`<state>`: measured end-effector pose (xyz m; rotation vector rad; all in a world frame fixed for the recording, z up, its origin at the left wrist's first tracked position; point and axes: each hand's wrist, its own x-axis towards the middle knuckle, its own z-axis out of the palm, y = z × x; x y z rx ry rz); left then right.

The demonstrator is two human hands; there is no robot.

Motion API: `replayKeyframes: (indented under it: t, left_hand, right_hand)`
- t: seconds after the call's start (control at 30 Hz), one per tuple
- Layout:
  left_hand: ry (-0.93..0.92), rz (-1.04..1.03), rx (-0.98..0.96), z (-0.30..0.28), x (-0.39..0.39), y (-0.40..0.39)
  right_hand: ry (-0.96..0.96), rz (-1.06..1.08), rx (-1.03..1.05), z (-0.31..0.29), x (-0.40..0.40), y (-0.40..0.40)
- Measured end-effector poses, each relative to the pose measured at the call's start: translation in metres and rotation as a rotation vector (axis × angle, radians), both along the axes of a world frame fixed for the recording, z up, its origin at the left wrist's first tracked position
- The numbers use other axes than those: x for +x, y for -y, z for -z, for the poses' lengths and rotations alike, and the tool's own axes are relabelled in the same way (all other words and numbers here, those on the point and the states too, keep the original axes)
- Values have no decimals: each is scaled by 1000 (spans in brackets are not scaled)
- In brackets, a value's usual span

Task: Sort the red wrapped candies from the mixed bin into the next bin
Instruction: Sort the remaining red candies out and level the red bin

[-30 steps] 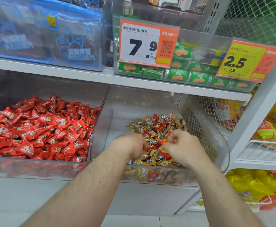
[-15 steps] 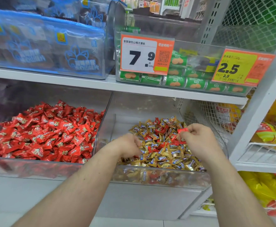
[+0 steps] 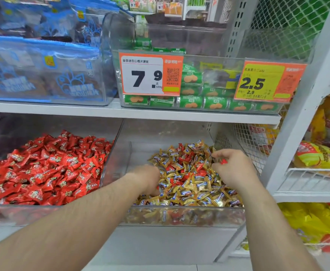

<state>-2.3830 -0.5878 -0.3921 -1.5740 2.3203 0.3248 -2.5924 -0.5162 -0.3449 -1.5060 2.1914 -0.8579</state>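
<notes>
The clear mixed bin (image 3: 179, 215) on the lower shelf holds a heap of gold wrapped candies (image 3: 195, 184) with a few red ones among them. My right hand (image 3: 232, 169) hovers over the heap's right side and pinches a red wrapped candy (image 3: 223, 161) in curled fingers. My left hand (image 3: 148, 178) digs into the left edge of the heap, fingers curled down and hidden among the wrappers. To the left stands the neighbouring clear bin (image 3: 42, 213), full of red wrapped candies (image 3: 48, 167).
A white shelf (image 3: 121, 112) runs above the bins and carries a bin of green snack rolls (image 3: 199, 102), price tags (image 3: 150, 75) and blue bags (image 3: 42, 71). A white upright post (image 3: 297, 118) and wire baskets with yellow packets (image 3: 316, 155) stand at the right.
My right hand has lifted out of the heap with a red candy and moved right and back. The left hand stays low in the heap. The camera has tilted up slightly.
</notes>
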Motion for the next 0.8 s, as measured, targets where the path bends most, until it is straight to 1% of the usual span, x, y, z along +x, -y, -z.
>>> replayKeyframes:
  t: [0.1,0.2,0.3,0.4,0.57,0.6,0.7,0.77,0.8]
  left_hand:
    - [50,51,-25,1,-2,2]
    - [41,74,-25,2,0,2]
    - [34,70,-4,4,3,2]
    - [32,66,29,2,4,3]
    - [78,77,24,2,2,2]
    - [51,84,16,1,2,4]
    - [-151,33,-18,-7,-2,13]
    - [-242,30,-34,-11,-9,19]
    - [-263,46,-30,-11,-13,22]
  right_hand:
    - [-145,-71,115,6,1,10]
    - [-232,-178,291,11,7,22]
    - [-266,-249,444,16,14,33]
    - [-289,-269,511,17,19,36]
    - [-258,-179,460,14,16,28]
    - [-237,-161,448,14,15,25]
    - [-136,-121,393,14,9,16]
    - [-26,-77,266,11,5,11]
    - [62,-46,181,9,5,9]
